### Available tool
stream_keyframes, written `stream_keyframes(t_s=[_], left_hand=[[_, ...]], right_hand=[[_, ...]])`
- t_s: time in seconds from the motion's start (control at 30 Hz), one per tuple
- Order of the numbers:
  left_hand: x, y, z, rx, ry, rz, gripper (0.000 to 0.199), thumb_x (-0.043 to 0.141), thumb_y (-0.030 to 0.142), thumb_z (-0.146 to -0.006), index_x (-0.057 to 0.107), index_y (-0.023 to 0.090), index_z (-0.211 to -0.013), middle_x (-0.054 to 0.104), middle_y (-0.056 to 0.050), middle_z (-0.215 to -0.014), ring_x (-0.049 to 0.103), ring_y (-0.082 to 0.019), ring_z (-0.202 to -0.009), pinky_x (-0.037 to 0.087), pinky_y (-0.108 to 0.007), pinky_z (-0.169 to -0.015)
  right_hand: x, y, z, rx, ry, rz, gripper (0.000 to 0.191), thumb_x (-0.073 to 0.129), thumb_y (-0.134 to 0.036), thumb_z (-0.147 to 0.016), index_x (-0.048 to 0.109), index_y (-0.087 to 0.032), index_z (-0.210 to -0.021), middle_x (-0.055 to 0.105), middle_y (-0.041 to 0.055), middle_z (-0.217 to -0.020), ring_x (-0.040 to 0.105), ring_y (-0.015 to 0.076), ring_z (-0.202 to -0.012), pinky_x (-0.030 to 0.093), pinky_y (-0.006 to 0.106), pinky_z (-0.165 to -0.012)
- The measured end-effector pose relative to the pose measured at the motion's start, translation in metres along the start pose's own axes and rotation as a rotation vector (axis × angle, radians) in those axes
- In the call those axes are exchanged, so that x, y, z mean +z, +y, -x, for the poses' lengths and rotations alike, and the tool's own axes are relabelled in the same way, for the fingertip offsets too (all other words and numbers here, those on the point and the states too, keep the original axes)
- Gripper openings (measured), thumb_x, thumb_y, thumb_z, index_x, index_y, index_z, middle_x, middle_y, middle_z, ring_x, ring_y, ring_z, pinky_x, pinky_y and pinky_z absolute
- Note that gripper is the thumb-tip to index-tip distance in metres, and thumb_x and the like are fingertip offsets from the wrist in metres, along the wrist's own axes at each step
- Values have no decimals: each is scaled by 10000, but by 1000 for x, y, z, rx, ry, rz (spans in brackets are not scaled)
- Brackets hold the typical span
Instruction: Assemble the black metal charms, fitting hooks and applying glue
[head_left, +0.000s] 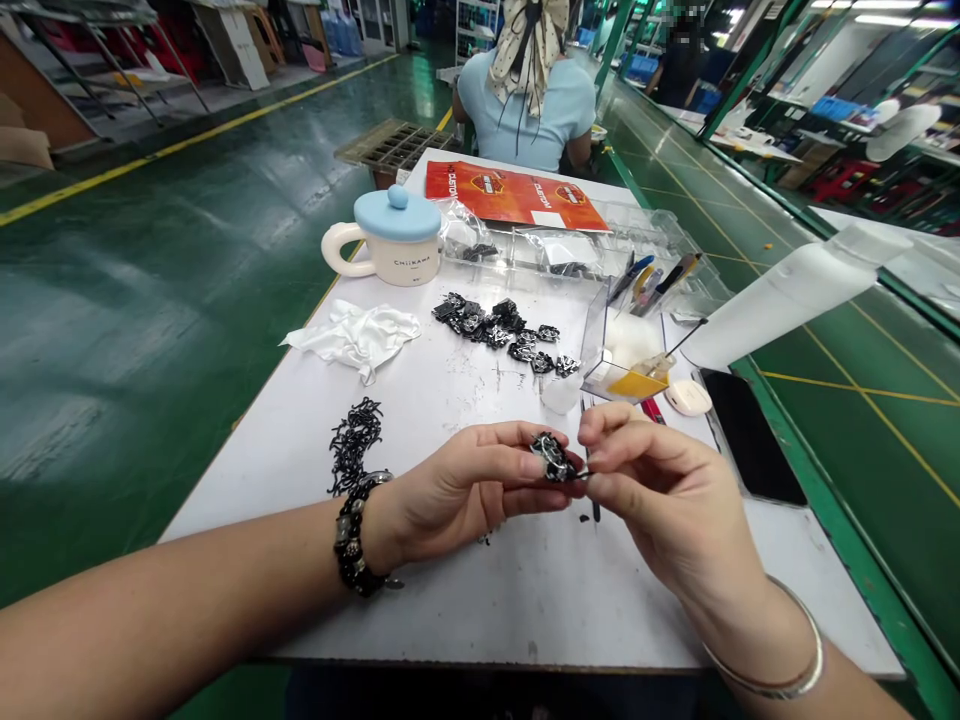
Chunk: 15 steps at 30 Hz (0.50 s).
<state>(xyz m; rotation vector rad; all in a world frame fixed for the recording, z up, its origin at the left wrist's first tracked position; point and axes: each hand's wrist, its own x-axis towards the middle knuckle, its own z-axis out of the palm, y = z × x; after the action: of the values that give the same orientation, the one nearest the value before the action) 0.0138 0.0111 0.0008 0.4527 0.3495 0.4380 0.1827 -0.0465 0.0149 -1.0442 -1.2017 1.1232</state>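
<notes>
Between the thumb and fingers of my left hand [480, 480] is a small black-and-silver openwork piece [552, 457]. My right hand [660, 490] pinches a thin dark strip [584, 475] at the right edge of that piece; whether the strip is joined to it I cannot tell. Farther back on the white table lies a cluster of similar black-and-silver pieces [495, 325]. To the left of my left hand is a heap of thin black curved bits [354, 440]. A dark slim tool [596, 509] lies partly hidden behind my right fingers.
A cream mug with a blue lid [397, 240] and a crumpled white cloth [356, 335] stand left. At right are a clear pen holder [626, 345], a white bottle [780, 300] and a black phone [754, 435]. A person [525, 100] sits beyond the table [480, 610].
</notes>
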Motion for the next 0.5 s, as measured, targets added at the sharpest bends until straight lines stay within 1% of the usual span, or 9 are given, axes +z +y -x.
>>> stream_keyframes(t_s=[0.07, 0.17, 0.33, 0.4, 0.5], left_hand=[[1, 0, 0, -7, 14, 1, 263, 726, 126, -672, 651, 94, -922, 671, -19, -771, 645, -103, -716, 509, -194, -726], [1, 0, 0, -18, 39, -10, 259, 727, 118, -668, 644, 90, -913, 660, -15, -766, 643, -100, -720, 512, -201, -743], [1, -2, 0, -18, 79, -58, 256, 728, 127, -668, 645, 95, -909, 657, -28, -822, 637, -113, -768, 503, -234, -796], [1, -2, 0, -15, 87, -56, 238, 720, 125, -679, 646, 102, -905, 656, -26, -822, 632, -109, -768, 497, -232, -795], [1, -2, -1, -11, 97, -45, 218, 709, 114, -691, 647, 110, -900, 658, -20, -822, 627, -108, -779, 488, -237, -808]], right_hand=[[0, 3, -1, 27, -7, -16, 111, 754, -167, -688, 686, -238, -739, 577, 6, -859, 571, 104, -813, 513, 221, -700], [-2, 4, -2, 84, -29, -45, 107, 755, -171, -685, 689, -243, -727, 556, 1, -843, 549, 98, -805, 491, 212, -696], [-4, 4, -3, 210, -51, -61, 104, 770, -182, -656, 685, -224, -697, 545, 9, -838, 545, 111, -773, 482, 211, -614], [-5, 5, -3, 214, -36, -49, 107, 771, -187, -654, 676, -220, -690, 539, 7, -828, 539, 106, -758, 474, 202, -593], [-4, 5, -3, 129, -11, 56, 91, 760, -206, -678, 676, -231, -703, 544, 8, -824, 541, 113, -771, 474, 218, -618]])
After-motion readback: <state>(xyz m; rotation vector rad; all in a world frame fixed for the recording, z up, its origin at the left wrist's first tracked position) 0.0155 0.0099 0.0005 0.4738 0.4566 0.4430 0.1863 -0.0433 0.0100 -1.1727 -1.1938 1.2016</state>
